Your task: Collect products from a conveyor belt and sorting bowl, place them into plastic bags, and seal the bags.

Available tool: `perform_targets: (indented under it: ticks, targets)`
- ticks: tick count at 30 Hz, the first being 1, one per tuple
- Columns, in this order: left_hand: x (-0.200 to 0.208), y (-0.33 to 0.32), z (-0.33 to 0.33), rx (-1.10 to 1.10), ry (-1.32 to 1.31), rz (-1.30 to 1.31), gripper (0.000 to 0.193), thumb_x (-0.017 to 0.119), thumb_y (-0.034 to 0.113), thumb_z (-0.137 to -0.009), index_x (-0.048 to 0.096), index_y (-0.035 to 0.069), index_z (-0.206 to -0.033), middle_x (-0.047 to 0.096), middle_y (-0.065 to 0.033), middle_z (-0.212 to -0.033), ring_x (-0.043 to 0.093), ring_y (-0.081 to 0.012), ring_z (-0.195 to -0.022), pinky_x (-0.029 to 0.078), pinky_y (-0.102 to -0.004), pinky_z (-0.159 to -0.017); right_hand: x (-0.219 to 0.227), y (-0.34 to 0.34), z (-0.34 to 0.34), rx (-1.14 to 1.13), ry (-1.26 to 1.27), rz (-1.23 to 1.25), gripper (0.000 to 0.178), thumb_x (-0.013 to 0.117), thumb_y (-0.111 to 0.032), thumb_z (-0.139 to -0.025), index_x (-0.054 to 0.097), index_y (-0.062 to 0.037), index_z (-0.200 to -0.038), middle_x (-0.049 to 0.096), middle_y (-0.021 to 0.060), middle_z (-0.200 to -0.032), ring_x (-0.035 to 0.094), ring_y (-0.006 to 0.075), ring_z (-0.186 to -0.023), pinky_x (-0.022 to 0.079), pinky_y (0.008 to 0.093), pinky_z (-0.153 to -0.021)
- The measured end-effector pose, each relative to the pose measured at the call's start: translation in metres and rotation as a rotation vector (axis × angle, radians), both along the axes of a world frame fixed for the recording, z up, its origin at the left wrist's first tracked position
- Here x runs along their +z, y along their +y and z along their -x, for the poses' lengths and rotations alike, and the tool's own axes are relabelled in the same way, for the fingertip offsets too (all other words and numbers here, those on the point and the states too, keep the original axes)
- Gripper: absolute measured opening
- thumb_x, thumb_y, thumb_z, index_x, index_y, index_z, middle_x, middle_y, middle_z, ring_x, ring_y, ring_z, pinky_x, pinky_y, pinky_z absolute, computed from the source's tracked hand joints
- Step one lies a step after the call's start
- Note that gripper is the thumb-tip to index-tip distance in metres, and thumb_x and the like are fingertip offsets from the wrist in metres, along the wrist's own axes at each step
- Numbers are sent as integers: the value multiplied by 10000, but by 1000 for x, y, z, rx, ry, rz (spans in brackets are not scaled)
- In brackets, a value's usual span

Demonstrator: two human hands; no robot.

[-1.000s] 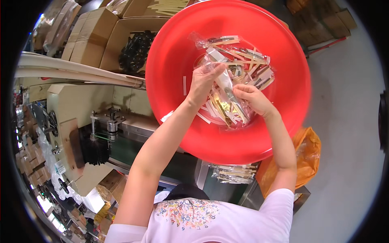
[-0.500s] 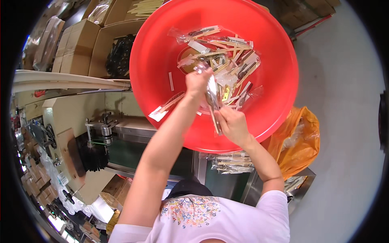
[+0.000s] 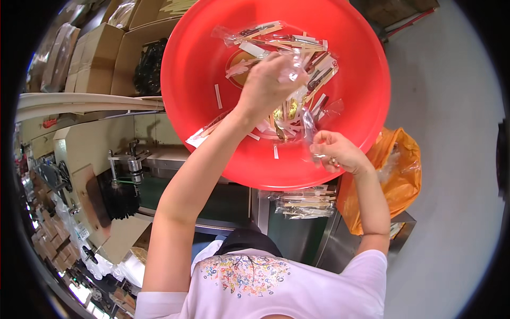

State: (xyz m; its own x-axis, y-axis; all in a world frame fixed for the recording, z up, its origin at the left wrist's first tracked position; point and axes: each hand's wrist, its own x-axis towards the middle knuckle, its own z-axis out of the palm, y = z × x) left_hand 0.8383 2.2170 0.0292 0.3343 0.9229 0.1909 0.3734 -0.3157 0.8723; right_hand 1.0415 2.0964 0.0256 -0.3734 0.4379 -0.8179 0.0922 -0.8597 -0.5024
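A large red plastic basin [image 3: 199, 37] holds a loose heap of chopsticks, dark cutlery, white paper slips and clear wrappers. My left hand [image 3: 273, 80] is over the heap with its fingers curled. Clear film shows by its fingertips, but what it grips is blurred. Near the basin's front right, my right hand [image 3: 342, 152] pinches the lower end of a clear plastic sleeve [image 3: 308, 125]. The sleeve hangs over the heap, and I see no chopsticks in it. A cutlery packet [image 3: 199, 139] lies at the basin's left side, partly behind my left forearm.
Several wrapped cutlery packs [image 3: 305, 203] lie stacked in front of the basin. An orange plastic bag [image 3: 401, 181] holding clear film stands at its right. Cardboard boxes [image 3: 95, 58] are at the far left. A machine with a black brush [image 3: 118, 194] is on the left.
My hands have drawn apart from the filled packet they held together. The sleeve in my right hand now looks emptied, and loose pieces lie below it. My right hand has moved rightward.
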Motion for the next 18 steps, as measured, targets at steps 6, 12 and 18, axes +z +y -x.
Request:
perform_targets:
  ticks: [6,12,18]
  targets:
    - [13,-54,-47,-397,-660,1029,509,702,304,-772,500,-35,-1093,516,-122,-942,530,-198,-874,434,-335,-798,5,5,22,-165,-344,-919,310,602,-83,-833,483,-26,-1114,579,-22,-754,545,51,-699,424,179,-589]
    - [-5,-62,-5,-397,111,317,792,760,336,-703,349,38,-1311,416,-158,-1298,455,-245,-1147,342,-410,-980,15,-41,-20,-477,-337,-337,193,589,-110,-831,570,-16,-998,594,35,-911,556,91,-793,463,234,-653]
    - [-56,-56,113,-296,1601,109,633,700,185,-653,446,53,-1218,542,-129,-1113,477,-253,-1092,298,-443,-969,-11,-147,-180,-447,-1401,-376,384,625,-226,-807,546,29,-1083,615,163,-1018,613,260,-851,477,364,-723]
